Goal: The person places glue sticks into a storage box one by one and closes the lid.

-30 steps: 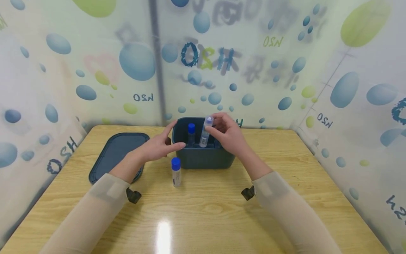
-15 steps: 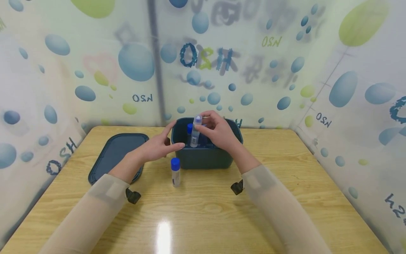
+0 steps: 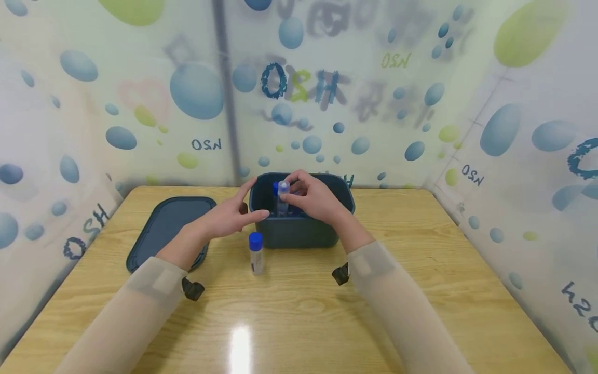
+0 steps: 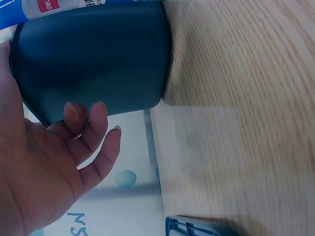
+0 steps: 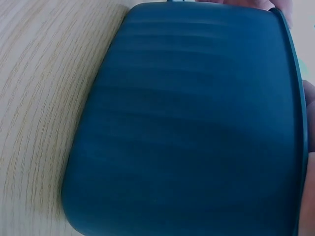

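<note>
My right hand [image 3: 318,200] pinches a clear glue bottle [image 3: 283,203] with a pale cap, upright inside the dark blue box [image 3: 299,235]. Right behind it in the box shows the blue cap of another glue bottle [image 3: 275,188]. At the box's left end is my left hand [image 3: 224,215], its thumb along the front rim and its forefinger reaching the back corner. The left wrist view shows the other fingers [image 4: 101,157] loosely bent by the box. A third glue bottle [image 3: 256,257], blue-capped, stands on the table before the box.
A dark blue lid [image 3: 168,228] lies flat on the wooden table [image 3: 289,306], left of the box and partly under my left forearm. Behind the table hangs a patterned curtain [image 3: 374,104]. In the right wrist view, the box wall [image 5: 187,123] fills most of the picture.
My right hand has carried the clear glue bottle leftward and lowered it deeper into the box, beside the blue-capped one. The left hand has stayed at the box's left end.
</note>
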A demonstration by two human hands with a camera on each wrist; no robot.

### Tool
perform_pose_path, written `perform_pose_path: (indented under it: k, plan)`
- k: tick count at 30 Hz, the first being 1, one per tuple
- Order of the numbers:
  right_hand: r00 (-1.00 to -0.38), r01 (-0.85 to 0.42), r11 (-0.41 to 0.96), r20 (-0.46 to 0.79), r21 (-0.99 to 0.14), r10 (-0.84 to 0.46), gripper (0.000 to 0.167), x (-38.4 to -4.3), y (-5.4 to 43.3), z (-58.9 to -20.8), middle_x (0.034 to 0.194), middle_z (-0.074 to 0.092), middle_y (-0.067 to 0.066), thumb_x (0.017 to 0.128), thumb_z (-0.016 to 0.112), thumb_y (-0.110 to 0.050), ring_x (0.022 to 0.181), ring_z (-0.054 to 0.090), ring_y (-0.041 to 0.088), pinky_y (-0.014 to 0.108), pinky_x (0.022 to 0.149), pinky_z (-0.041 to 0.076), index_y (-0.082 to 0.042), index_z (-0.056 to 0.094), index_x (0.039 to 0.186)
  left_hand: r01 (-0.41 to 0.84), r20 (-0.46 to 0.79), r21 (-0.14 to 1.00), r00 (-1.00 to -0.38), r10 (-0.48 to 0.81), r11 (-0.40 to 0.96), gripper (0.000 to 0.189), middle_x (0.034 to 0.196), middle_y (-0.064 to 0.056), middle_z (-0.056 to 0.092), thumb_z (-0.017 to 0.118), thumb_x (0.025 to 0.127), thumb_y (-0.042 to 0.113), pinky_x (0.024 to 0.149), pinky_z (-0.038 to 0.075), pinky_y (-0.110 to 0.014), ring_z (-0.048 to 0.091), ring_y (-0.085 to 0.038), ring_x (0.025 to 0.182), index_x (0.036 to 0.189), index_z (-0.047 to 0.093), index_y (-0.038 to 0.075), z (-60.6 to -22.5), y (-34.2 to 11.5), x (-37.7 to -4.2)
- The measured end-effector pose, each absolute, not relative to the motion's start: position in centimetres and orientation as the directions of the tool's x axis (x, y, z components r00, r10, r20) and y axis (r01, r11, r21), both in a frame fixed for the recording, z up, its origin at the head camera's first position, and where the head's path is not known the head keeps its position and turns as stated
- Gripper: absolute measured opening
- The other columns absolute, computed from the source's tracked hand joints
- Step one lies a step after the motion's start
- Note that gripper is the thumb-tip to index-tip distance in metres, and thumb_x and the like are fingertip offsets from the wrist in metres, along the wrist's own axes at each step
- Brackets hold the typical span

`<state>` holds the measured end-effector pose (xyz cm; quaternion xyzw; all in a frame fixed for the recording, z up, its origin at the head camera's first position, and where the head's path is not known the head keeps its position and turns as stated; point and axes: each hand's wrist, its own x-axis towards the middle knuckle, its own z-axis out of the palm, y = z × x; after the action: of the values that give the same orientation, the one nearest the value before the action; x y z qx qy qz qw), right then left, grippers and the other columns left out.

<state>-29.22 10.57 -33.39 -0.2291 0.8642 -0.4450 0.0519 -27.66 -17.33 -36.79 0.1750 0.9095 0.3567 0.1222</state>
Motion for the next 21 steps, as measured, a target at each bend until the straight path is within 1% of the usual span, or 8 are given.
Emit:
perform_pose_path:
  k: [6, 10, 14, 21]
  plan:
    - [-0.889, -0.331, 0.567, 0.048, -0.754, -0.455, 0.026, -29.29, 10.1, -33.48, 0.128, 0.074, 0.006, 0.107, 0.075, -0.033, 0.12, 0.071, 0.025, 0.051, 0.103, 0.059, -0.022, 0.064, 0.127, 0.235, -0.092, 0.688, -0.911, 0.403, 0.687, 0.109, 0.096, -0.016, 0.071, 0.06, 0.1, 0.078, 0.071, 0.052, -0.04, 0.067, -0.04, 0.083, 0.175, -0.012, 0.043, -37.0, -17.51, -27.71]
    - [-0.894, -0.299, 0.582, 0.008, -0.756, -0.448, 0.022, -29.34, 9.98, -33.41, 0.124, 0.075, 0.005, 0.107, 0.075, -0.032, 0.117, 0.072, 0.025, 0.051, 0.102, 0.059, -0.023, 0.065, 0.124, 0.237, -0.084, 0.69, -0.912, 0.402, 0.684, 0.109, 0.096, -0.016, 0.071, 0.061, 0.101, 0.077, 0.071, 0.053, -0.04, 0.067, -0.04, 0.082, 0.175, -0.011, 0.044, -37.04, -17.48, -27.69]
    - [-0.886, -0.272, 0.58, -0.035, -0.768, -0.462, 0.017, -29.46, 9.93, -33.35, 0.122, 0.076, 0.004, 0.107, 0.075, -0.029, 0.113, 0.073, 0.024, 0.047, 0.102, 0.059, -0.021, 0.067, 0.121, 0.24, -0.077, 0.693, -0.913, 0.401, 0.68, 0.109, 0.096, -0.016, 0.071, 0.061, 0.101, 0.077, 0.071, 0.053, -0.04, 0.067, -0.039, 0.082, 0.176, -0.01, 0.043, -37.01, -17.4, -27.64]
    - [-0.862, -0.24, 0.578, -0.102, -0.78, -0.496, 0.017, -29.57, 9.9, -33.3, 0.126, 0.076, 0.006, 0.109, 0.072, -0.022, 0.116, 0.073, 0.024, 0.043, 0.101, 0.058, -0.019, 0.066, 0.125, 0.237, -0.08, 0.7, -0.912, 0.403, 0.674, 0.109, 0.098, -0.018, 0.071, 0.061, 0.101, 0.076, 0.072, 0.053, -0.04, 0.067, -0.04, 0.084, 0.176, -0.01, 0.043, -37.04, -17.35, -27.7]
